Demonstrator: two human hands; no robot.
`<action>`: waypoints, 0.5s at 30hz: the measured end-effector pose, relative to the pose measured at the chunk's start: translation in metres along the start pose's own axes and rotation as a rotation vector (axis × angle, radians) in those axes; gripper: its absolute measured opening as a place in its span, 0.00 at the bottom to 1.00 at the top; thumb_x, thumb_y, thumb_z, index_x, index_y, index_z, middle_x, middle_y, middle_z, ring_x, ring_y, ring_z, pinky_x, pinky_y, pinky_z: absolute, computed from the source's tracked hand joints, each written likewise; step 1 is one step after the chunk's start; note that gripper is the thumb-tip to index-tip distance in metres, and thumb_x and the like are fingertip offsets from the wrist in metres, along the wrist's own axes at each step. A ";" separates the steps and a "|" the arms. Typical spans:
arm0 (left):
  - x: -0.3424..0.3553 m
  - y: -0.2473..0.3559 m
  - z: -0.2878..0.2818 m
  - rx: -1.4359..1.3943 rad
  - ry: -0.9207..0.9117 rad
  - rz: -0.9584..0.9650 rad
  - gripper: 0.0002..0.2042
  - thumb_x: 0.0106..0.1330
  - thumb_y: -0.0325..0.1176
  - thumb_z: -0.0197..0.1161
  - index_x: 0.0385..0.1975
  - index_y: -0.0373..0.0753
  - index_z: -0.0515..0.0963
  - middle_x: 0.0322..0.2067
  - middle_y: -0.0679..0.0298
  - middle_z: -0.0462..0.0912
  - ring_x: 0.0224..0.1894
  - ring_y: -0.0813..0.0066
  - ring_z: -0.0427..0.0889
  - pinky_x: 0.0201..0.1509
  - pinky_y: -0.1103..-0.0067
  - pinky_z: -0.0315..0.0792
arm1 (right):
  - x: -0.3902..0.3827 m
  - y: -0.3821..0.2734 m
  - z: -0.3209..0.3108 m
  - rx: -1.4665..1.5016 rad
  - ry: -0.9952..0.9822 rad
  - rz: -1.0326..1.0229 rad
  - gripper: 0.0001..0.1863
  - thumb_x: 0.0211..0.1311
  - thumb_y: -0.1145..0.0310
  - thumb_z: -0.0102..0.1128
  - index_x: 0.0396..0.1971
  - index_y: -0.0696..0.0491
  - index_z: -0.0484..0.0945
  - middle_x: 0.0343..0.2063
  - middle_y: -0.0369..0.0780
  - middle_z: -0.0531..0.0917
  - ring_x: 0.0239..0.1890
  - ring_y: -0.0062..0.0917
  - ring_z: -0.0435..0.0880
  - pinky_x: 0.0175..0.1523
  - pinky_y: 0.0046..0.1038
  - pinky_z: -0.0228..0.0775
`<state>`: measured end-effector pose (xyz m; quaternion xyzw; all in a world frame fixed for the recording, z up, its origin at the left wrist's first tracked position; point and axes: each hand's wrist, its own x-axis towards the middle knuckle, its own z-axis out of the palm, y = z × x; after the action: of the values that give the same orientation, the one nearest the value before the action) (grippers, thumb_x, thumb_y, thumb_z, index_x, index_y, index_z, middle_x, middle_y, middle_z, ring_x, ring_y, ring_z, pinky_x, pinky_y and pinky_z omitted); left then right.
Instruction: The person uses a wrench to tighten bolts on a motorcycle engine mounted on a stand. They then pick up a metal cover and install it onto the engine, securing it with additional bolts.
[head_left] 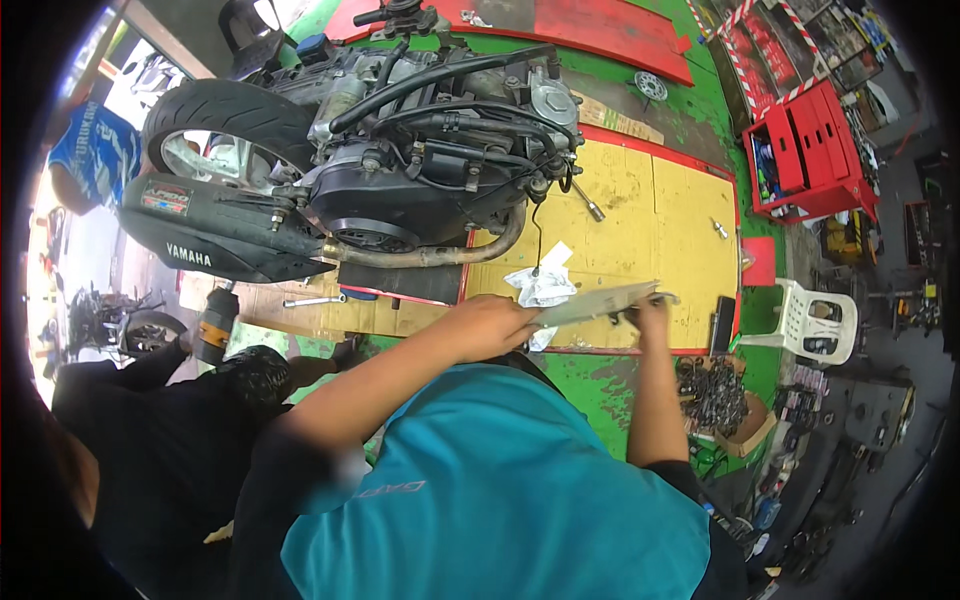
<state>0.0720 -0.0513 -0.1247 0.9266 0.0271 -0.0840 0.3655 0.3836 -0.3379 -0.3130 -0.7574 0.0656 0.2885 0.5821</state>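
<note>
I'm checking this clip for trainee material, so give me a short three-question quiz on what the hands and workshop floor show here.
1. True or false: both hands hold the flat grey panel.
2. What lies on the yellow mat just beyond the panel? A) crumpled white rag B) helmet C) tyre
3. What colour is the tool cabinet, and on which side of the picture does it stand?

Key
1. True: the left hand has a grip on one end, the right hand on the other.
2. A, the crumpled white rag, below the scooter engine.
3. The tool cabinet is red, on the right.
</note>
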 end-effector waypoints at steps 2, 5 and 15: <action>0.026 -0.030 0.038 0.061 -0.068 -0.096 0.21 0.75 0.42 0.55 0.64 0.45 0.77 0.35 0.47 0.85 0.42 0.46 0.85 0.47 0.56 0.79 | 0.002 -0.049 -0.027 0.045 0.126 -0.062 0.25 0.66 0.74 0.62 0.61 0.51 0.65 0.42 0.48 0.85 0.36 0.37 0.91 0.41 0.37 0.88; 0.045 -0.082 0.117 0.109 0.004 -0.092 0.23 0.76 0.39 0.50 0.69 0.45 0.74 0.34 0.47 0.86 0.37 0.47 0.86 0.42 0.55 0.79 | -0.020 -0.156 -0.064 0.175 0.116 -0.322 0.22 0.71 0.68 0.60 0.59 0.58 0.66 0.42 0.49 0.81 0.38 0.44 0.90 0.38 0.45 0.89; 0.058 -0.104 0.143 -0.272 0.228 -0.437 0.40 0.74 0.47 0.61 0.77 0.28 0.53 0.73 0.38 0.62 0.75 0.39 0.62 0.78 0.58 0.60 | -0.188 -0.457 0.092 -0.270 -0.297 -1.149 0.22 0.83 0.59 0.48 0.67 0.56 0.67 0.51 0.44 0.86 0.48 0.23 0.83 0.58 0.28 0.74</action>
<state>0.0979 -0.0737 -0.3071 0.8447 0.2783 -0.0516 0.4542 0.3939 -0.1543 0.1552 -0.6905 -0.4727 0.0365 0.5463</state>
